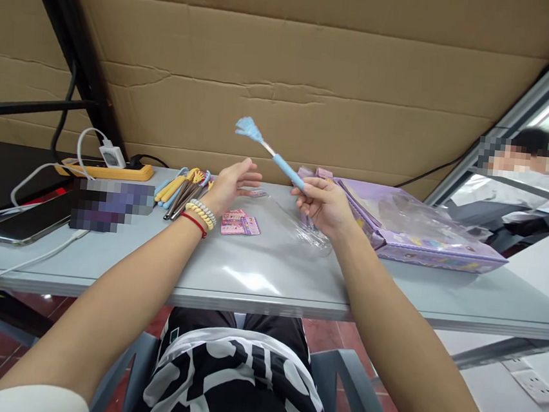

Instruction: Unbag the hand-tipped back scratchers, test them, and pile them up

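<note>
The light-blue stick with a frilled tip [288, 172] is up off the tabletop [254, 265], slanting away up and to the left from the right hand [322, 204], whose thumb and fingers are closed around its lower end. Beyond those fingertips, to the left, the left hand [232, 186] is half open, fingers apart and loosely curled, with nothing seen in its grasp. Just below its fingers lie small pink printed cards [240, 223]; just left of its wrist sits a bundle of blue, yellow and brown sticks [182, 192]. Clear plastic wrap [311, 237] lies under the right fingers, and right of them rests a purple box [438, 248].
</note>
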A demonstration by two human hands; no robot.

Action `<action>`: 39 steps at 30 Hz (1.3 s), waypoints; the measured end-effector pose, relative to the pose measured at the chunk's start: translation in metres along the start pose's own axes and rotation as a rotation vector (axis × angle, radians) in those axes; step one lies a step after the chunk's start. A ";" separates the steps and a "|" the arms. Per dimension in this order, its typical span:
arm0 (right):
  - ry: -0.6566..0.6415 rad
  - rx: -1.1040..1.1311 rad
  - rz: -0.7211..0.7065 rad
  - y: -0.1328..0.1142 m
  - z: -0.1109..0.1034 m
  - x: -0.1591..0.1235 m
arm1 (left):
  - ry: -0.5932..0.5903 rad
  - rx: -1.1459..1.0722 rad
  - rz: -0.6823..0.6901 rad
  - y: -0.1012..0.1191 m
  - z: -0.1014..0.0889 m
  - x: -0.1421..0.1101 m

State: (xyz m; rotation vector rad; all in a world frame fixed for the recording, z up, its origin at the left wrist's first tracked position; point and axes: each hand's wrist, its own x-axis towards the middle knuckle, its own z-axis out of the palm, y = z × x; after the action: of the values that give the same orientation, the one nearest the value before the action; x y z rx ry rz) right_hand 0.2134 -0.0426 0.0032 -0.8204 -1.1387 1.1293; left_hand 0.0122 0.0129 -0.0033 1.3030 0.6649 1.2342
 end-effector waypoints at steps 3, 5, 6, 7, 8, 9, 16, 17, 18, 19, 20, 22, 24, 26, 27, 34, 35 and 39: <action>-0.105 -0.121 0.056 0.008 0.008 -0.004 | -0.131 0.032 0.007 0.001 0.009 -0.006; -0.226 -0.240 0.107 0.010 0.011 -0.008 | -0.130 0.034 0.000 0.002 0.013 -0.009; -0.288 -0.308 0.130 0.010 0.012 -0.009 | -0.122 0.019 -0.009 0.004 0.013 -0.010; -0.334 -0.376 0.144 0.010 0.013 -0.011 | -0.123 0.002 -0.026 0.005 0.013 -0.011; -0.353 -0.433 0.143 0.008 0.013 -0.012 | -0.138 -0.011 -0.050 0.007 0.012 -0.011; -0.344 -0.473 0.126 0.007 0.013 -0.012 | -0.169 -0.011 -0.080 0.008 0.010 -0.012; -0.220 -0.363 0.016 0.008 0.009 -0.007 | -0.560 0.206 -0.316 0.010 0.012 -0.026; -0.245 -0.326 0.017 0.009 0.009 -0.007 | -0.596 0.225 -0.325 0.010 0.014 -0.028; -0.268 -0.291 0.017 0.010 0.009 -0.006 | -0.624 0.237 -0.331 0.010 0.016 -0.031; -0.283 -0.262 0.014 0.011 0.009 -0.006 | -0.644 0.246 -0.332 0.010 0.018 -0.032; -0.282 -0.238 0.007 0.012 0.009 -0.006 | -0.654 0.257 -0.323 0.010 0.019 -0.033; -0.235 -0.199 -0.020 0.014 0.011 -0.005 | -0.641 0.318 -0.261 0.009 0.021 -0.032; -0.159 -0.180 -0.056 0.015 0.013 -0.005 | -0.593 0.438 -0.142 0.006 0.022 -0.030; -0.082 -0.174 -0.102 0.015 0.015 -0.003 | -0.500 0.601 0.026 0.003 0.024 -0.027; -0.050 -0.177 -0.130 0.014 0.015 -0.003 | -0.444 0.687 0.112 0.002 0.026 -0.026; -0.101 -0.281 -0.216 0.009 0.009 -0.005 | -0.300 0.939 0.318 0.003 0.032 -0.032; -0.136 -0.290 -0.203 0.010 0.010 -0.006 | -0.313 0.951 0.330 0.004 0.031 -0.033; -0.133 -0.264 -0.236 0.013 0.015 -0.005 | -0.351 0.993 0.377 0.007 0.027 -0.031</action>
State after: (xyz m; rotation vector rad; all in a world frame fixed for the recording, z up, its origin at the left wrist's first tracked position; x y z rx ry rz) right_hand 0.1959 -0.0448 -0.0064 -0.7959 -1.4775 0.8581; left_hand 0.0263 -0.0258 0.0008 2.4921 0.8297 0.9137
